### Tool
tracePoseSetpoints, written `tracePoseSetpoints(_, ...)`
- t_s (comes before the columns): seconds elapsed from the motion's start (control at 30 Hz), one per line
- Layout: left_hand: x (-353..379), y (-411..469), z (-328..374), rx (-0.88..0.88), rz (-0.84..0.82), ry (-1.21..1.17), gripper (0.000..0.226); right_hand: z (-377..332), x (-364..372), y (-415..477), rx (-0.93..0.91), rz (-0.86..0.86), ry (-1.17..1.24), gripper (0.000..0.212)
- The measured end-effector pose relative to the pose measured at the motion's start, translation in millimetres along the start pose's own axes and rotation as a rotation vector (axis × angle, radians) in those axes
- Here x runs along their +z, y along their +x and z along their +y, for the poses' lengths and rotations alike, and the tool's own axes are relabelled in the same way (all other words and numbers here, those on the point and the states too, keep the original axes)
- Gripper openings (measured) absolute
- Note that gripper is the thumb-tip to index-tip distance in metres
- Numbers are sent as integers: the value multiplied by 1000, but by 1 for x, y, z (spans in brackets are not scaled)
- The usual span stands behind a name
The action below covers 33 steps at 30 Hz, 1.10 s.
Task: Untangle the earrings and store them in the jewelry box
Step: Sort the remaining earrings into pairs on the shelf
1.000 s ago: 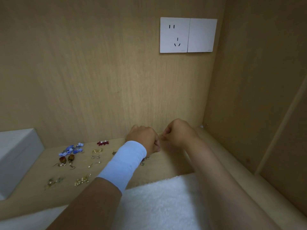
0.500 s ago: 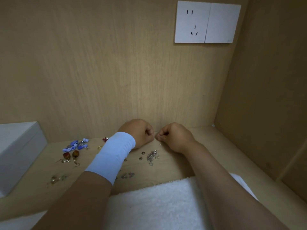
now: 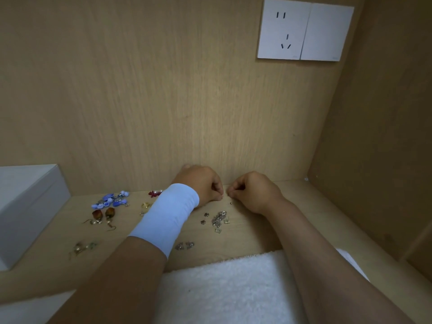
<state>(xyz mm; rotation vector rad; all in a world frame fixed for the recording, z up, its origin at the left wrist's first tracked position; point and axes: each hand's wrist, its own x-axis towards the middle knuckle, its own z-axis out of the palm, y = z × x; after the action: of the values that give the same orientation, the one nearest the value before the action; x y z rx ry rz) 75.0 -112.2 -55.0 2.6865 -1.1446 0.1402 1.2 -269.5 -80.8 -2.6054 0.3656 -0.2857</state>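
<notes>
Step in hand: untangling. Left hand (image 3: 203,186) and right hand (image 3: 253,191) meet fingertip to fingertip, each pinching one fine earring (image 3: 224,196), barely visible. The silver tangle (image 3: 218,218) lies just nearer than the grip, the box (image 3: 25,206) well to its left. Next, as judged: a gentle parting pull, then carry to the box.

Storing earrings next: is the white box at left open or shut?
Looks shut: the white box shows a flat, unbroken top; no compartments visible.
</notes>
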Motion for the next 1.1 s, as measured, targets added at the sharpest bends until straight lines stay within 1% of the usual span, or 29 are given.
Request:
tracePoseSetpoints(0.17, 2, 0, 6, -47, 22, 19, 11, -8, 3, -3, -36, 2, -29, 8)
tracePoseSetpoints(0.27, -8, -6, 6, -88, 29, -72, 10, -9, -5, -6, -54, 31, -14, 8)
tracePoseSetpoints(0.33, -16, -11, 6, -104, 44, -122, 8, -12, -14, -9, -107, 33, 39, 8)
tracePoseSetpoints(0.37, -19, -15, 6, -107, 47, -140, 7, -15, -20, -12, -142, 3, 66, 10)
tracePoseSetpoints(0.43, -24, -23, 8, -103, 20, -149, 8, -21, -30, -19, -195, -111, 90, 18)
tracePoseSetpoints(0.5, -24, -32, 9, -97, -31, -129, 12, -27, -35, -24, -225, -213, 48, 21)
tracePoseSetpoints(0.57, -23, -40, 7, -90, -56, -119, 15, -32, -34, -27, -231, -279, -4, 23)
tracePoseSetpoints(0.63, -21, -47, 3, -89, -46, -127, 15, -37, -31, -28, -228, -317, -70, 24)
tracePoseSetpoints(0.7, -18, -53, -1, -79, -15, -110, 15, -41, -27, -28, -234, -327, -131, 19)
tracePoseSetpoints(0.77, -18, -57, -4, -70, 11, -120, 15, -42, -27, -28, -234, -327, -127, 14)
tracePoseSetpoints(0.87, -19, -57, -6, -81, 54, -226, 15, -39, -31, -28, -221, -297, 10, 10)
tracePoseSetpoints(0.97, -20, -55, -7, -71, 106, -451, 14, -39, -36, -29, -183, -277, 304, 5)
tracePoseSetpoints(1.03, -21, -56, -7, -61, 93, -613, 16, -40, -37, -30, -160, -256, 444, 7)
tracePoseSetpoints(1.1, -23, -58, -7, -58, 76, -729, 23, -43, -38, -32, -120, -254, 533, 6)
